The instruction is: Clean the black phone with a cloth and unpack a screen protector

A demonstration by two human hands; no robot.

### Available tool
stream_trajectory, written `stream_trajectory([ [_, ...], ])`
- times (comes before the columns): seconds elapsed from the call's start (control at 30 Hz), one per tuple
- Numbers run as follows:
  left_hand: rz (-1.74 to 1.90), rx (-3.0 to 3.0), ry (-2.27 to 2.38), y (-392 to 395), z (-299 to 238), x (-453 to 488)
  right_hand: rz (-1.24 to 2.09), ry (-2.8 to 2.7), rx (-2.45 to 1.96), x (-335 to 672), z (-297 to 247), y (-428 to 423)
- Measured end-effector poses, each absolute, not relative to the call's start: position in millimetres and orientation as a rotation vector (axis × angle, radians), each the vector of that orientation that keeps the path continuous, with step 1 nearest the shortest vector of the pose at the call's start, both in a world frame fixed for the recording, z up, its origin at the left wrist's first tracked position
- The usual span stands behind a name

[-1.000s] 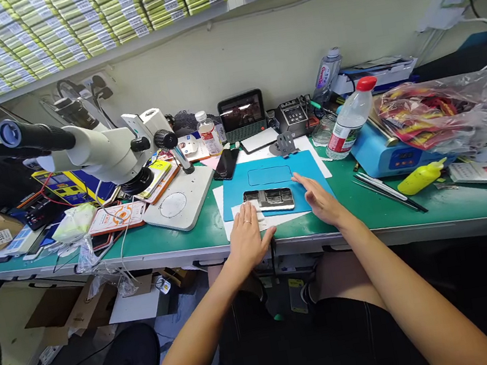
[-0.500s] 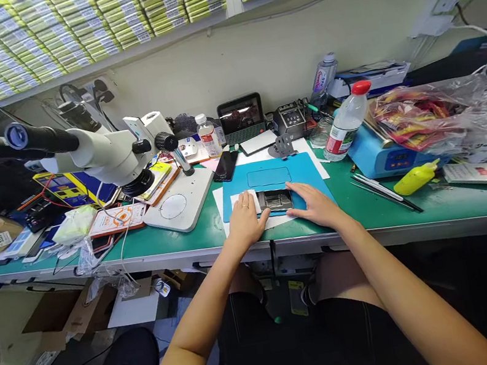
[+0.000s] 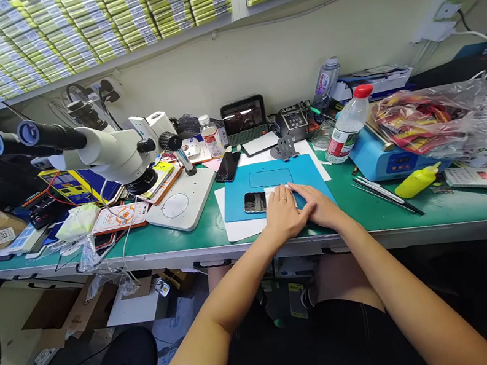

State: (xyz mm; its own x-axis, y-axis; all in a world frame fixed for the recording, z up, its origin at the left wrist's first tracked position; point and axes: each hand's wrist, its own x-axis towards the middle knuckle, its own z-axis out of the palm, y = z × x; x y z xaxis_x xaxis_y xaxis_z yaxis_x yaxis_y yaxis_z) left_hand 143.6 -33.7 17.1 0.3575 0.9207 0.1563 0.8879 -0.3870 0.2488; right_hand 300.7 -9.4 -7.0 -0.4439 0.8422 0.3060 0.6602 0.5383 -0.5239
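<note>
A dark phone (image 3: 253, 202) lies lengthwise on a blue mat (image 3: 233, 193), its left end bare with streaky reflections. My left hand (image 3: 286, 212) lies palm down over the phone's right half, fingers straight and close together. Under those fingers is a white wiping cloth (image 3: 268, 193), mostly hidden, pressed onto the phone. My right hand (image 3: 319, 204) rests at the phone's right end, fingers stretched out, thumb side touching my left thumb. The phone's right end is hidden behind both hands.
A microscope (image 3: 103, 156) on a white base stands left. Another phone (image 3: 228, 166) lies behind the mat. Right of it are a red-capped bottle (image 3: 349, 127), tweezers (image 3: 388, 195), a yellow squeeze bottle (image 3: 418, 179) and a blue device (image 3: 375, 163). Packed shelves (image 3: 167, 2) hang above.
My left hand has slid right along the phone with the cloth, uncovering the phone's left end and meeting my right hand. My right hand has stayed near the right end.
</note>
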Motion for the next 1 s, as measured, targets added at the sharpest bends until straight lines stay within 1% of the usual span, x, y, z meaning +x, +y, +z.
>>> stream_trajectory([
  [0.23, 0.416, 2.552, 1.6, -38.3, 15.0, 136.5, 0.419, -2.246, -1.234, 297.8, -5.7, -10.5],
  [0.53, 0.459, 2.569, 1.562, -79.6, 7.9, 115.2, 0.42, -2.344, -1.245, 297.6, 9.1, -17.8],
  [0.73, 0.455, 2.576, 1.572, -82.7, 6.9, 111.8, 0.412, -2.335, -1.233, 296.2, 10.4, -19.7],
  [1.0, 0.37, 2.491, 1.747, -68.6, 8.0, 47.1, 0.472, -2.304, -1.275, 297.7, 10.6, -18.3],
])
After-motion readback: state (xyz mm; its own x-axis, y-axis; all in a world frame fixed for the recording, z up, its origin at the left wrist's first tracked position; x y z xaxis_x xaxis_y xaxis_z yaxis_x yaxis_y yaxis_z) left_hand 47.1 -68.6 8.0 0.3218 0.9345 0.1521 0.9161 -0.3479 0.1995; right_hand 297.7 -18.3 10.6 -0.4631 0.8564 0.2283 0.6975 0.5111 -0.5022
